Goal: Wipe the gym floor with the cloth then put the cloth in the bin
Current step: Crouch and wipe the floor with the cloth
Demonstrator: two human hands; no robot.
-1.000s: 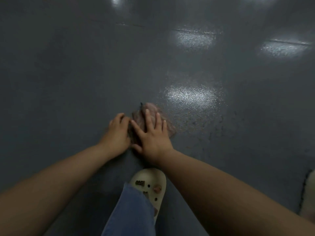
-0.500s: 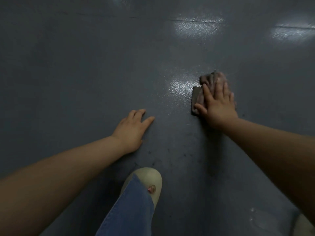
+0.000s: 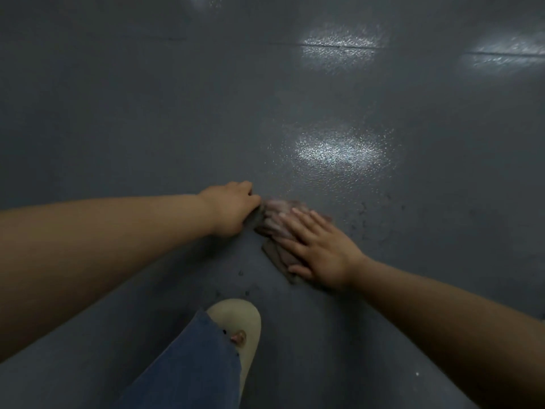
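The head view looks down on a dark grey gym floor (image 3: 147, 113) with a speckled sheen and bright patches of reflected light. The cloth (image 3: 275, 219), crumpled and brownish, lies flat on the floor near the middle of the picture. The right hand (image 3: 318, 249) rests on top of it, palm down, fingers straight and slightly spread, pressing the cloth to the floor. The left hand (image 3: 233, 206) sits just beside the cloth's left edge with its fingers curled under; it touches the cloth there, but whether it pinches the fabric cannot be told. Both bare forearms reach in from the lower corners. Small dark specks dot the floor to the right of the cloth and below it. Nearer the camera, a cream-coloured shoe (image 3: 247, 326) stands on the floor, partly covered by a blue denim trouser leg (image 3: 188, 367). The bin does not show.
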